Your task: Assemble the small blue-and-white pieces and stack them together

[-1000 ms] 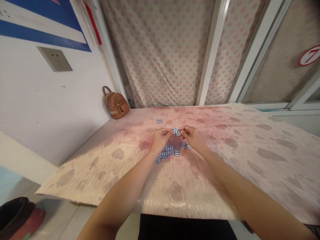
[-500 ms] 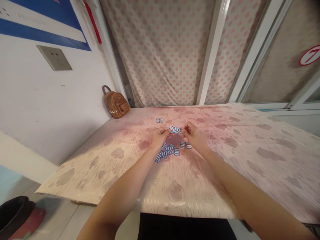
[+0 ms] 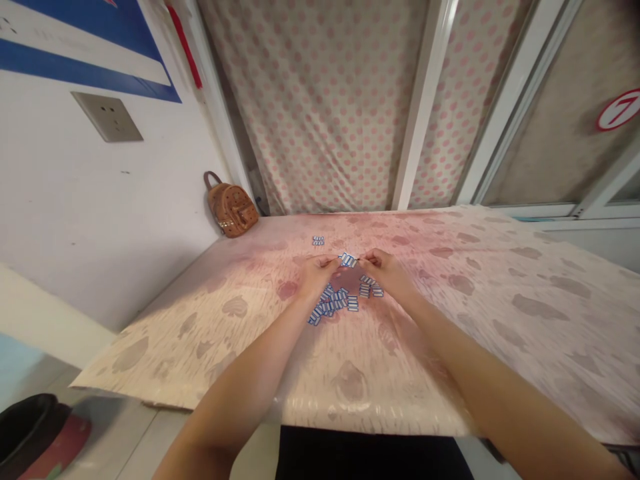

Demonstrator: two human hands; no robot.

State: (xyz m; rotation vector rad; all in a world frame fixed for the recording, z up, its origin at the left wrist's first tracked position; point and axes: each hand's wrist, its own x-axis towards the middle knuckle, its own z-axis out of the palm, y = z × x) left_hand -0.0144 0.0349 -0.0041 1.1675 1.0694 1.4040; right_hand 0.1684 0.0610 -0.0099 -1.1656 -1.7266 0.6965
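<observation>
Over the middle of the table, my left hand (image 3: 319,272) is closed, its fingertips pinching a small fan of blue-and-white striped cards (image 3: 349,260). My right hand (image 3: 383,265) is closed too, fingertips pinched at the fan's right edge; a small dark bit shows there. Just below my left hand lies a loose, overlapping pile of the same striped pieces (image 3: 333,303). A smaller group of pieces (image 3: 369,288) rests under my right hand. Farther back, a neat little cluster (image 3: 319,241) sits apart. What is printed on them is too small to read.
A patterned cloth covers the table (image 3: 350,380). At its back left corner a brown mini backpack (image 3: 233,208) leans against the wall. Behind stand a dotted curtain (image 3: 330,100) and white frames. A dark-rimmed bin (image 3: 43,433) is on the floor at left.
The fan between my hands has become narrower, and my right hand has shifted slightly left. One more striped piece now lies at the top of the group under my right hand.
</observation>
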